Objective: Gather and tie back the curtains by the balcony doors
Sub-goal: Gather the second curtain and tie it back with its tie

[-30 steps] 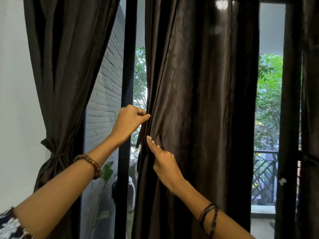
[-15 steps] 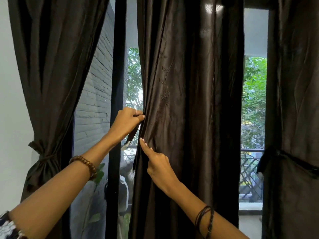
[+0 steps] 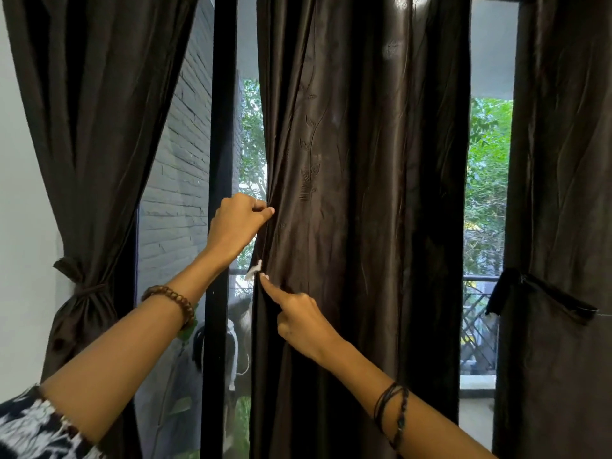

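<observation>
One of three curtains is tied: left curtain. Middle curtain hangs loose w/ left hand pinching its edge, right hand fingertip pressing just below. Right curtain: tieback dangling, apparently not yet cinched.

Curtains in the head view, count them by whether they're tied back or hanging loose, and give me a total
Tied back: 1, the left curtain, cinched by its tie.
Hanging loose: 1, the middle curtain, its edge pinched by the left hand.
Cannot tell: 1, the right curtain, with a dark band across it.
Total: 3
</observation>
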